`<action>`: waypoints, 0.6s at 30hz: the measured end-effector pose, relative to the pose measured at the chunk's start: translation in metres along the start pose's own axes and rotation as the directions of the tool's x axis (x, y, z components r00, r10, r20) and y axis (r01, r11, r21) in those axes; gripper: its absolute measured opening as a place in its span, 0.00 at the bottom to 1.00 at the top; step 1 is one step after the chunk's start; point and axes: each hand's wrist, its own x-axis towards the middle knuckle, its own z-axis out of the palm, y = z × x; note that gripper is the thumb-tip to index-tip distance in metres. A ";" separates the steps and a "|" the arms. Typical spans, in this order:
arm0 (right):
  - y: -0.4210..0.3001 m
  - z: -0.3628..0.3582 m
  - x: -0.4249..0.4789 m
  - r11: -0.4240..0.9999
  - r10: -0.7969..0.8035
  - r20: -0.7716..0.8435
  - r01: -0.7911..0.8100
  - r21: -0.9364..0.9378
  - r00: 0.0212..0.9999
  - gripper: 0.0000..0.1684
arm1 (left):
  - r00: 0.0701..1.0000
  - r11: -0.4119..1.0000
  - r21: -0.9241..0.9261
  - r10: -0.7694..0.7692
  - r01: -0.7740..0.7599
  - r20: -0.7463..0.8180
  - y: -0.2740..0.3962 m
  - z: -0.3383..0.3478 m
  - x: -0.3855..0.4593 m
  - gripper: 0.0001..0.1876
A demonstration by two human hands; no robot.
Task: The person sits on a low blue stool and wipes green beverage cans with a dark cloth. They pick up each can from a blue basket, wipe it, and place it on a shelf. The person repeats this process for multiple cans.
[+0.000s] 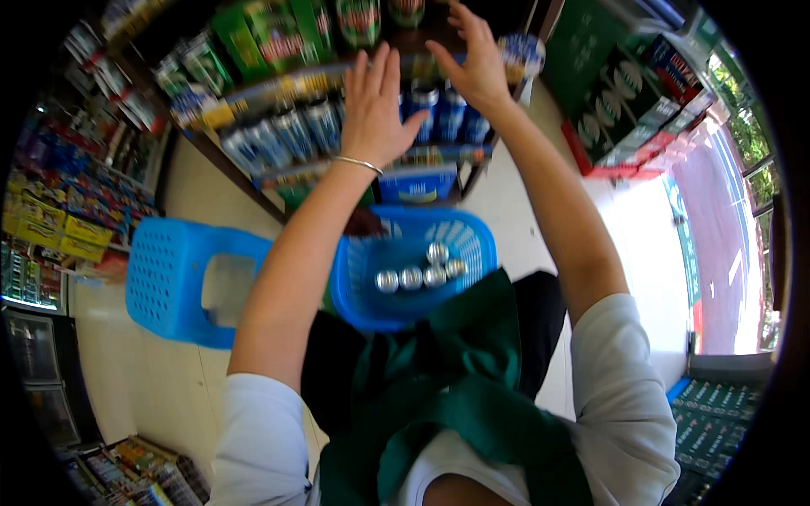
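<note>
My left hand [378, 117] is raised at the drinks shelf, palm down, with its fingers extended and nothing in it. Its fingertips reach just below a green can [359, 22] on the upper shelf [414, 43]. To the right, my right hand [476, 66] is held with thumb and fingers apart, also without an object. Another green can [407, 11] stands deeper on that shelf, left of the right hand's fingertips. Below my forearms, a blue plastic basket [373, 310] holds several upright cans [411, 277] with silver tops.
Blue and silver cans [292, 134] line the lower shelf. A blue plastic stool [166, 278] is on my left. Stacked dark green cartons [607, 107] flank the shelf on the right. Packaged snacks [57, 221] fill racks at far left. More green cartons [715, 417] lie at lower right.
</note>
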 end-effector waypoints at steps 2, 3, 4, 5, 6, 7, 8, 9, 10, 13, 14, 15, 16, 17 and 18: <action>-0.020 -0.021 -0.045 0.996 -0.044 0.087 0.037 0.081 0.995 0.35 | 0.999 0.999 -0.033 -0.001 0.000 -0.044 0.007 -0.007 -0.033 0.44; -0.022 -0.026 -0.066 0.994 -0.055 0.145 0.040 0.102 0.988 0.33 | 1.000 0.998 -0.069 -0.009 0.007 -0.027 0.011 -0.008 -0.054 0.44; -0.029 -0.024 -0.094 0.992 -0.020 0.204 -0.005 0.122 0.979 0.34 | 0.998 0.988 -0.143 -0.063 0.066 0.026 0.010 -0.002 -0.076 0.43; -0.033 -0.020 -0.131 0.980 0.114 0.313 -0.158 0.117 0.943 0.33 | 0.990 0.969 -0.212 -0.116 0.130 0.080 0.012 0.005 -0.106 0.42; -0.034 -0.012 -0.168 0.970 0.146 0.354 -0.203 0.130 0.924 0.31 | 0.970 0.941 -0.253 -0.190 0.224 0.152 0.015 0.014 -0.134 0.41; -0.041 -0.006 -0.202 0.963 0.216 0.454 -0.265 0.045 0.864 0.32 | 0.936 0.905 -0.278 -0.260 0.322 0.238 0.017 0.023 -0.164 0.40; -0.047 0.000 -0.233 0.936 0.238 0.579 -0.343 0.076 0.780 0.32 | 0.916 0.885 -0.284 -0.292 0.368 0.276 0.014 0.040 -0.203 0.39; -0.055 0.006 -0.260 0.948 0.191 0.644 -0.310 0.077 0.741 0.34 | 0.865 0.842 -0.288 -0.344 0.456 0.364 0.014 0.054 -0.241 0.38; -0.058 0.013 -0.294 0.946 0.186 0.708 -0.319 0.059 0.681 0.35 | 0.809 0.806 -0.269 -0.381 0.528 0.447 0.016 0.062 -0.273 0.37; -0.069 0.026 -0.364 0.943 0.210 0.888 -0.325 -0.073 0.410 0.48 | 0.572 0.760 -0.053 -0.439 0.647 0.693 0.024 0.073 -0.342 0.38; -0.075 0.028 -0.381 0.953 0.225 0.907 -0.274 -0.129 0.357 0.51 | 0.493 0.749 0.006 -0.443 0.662 0.749 0.029 0.073 -0.354 0.39; -0.082 0.030 -0.389 0.960 0.239 0.923 -0.214 -0.178 0.302 0.53 | 0.411 0.736 0.066 -0.447 0.673 0.795 0.033 0.073 -0.363 0.39; -0.086 0.032 -0.395 0.950 0.270 0.941 -0.218 -0.226 0.204 0.58 | 0.391 0.734 0.068 -0.435 0.675 0.811 0.037 0.075 -0.370 0.41; -0.091 0.033 -0.401 0.947 0.287 0.939 -0.206 -0.248 0.190 0.58 | 0.375 0.743 0.095 -0.439 0.663 0.816 0.042 0.076 -0.376 0.41; -0.093 0.033 -0.404 0.944 0.306 0.934 -0.188 -0.272 0.183 0.58 | 0.368 0.754 0.117 -0.442 0.647 0.818 0.046 0.080 -0.380 0.42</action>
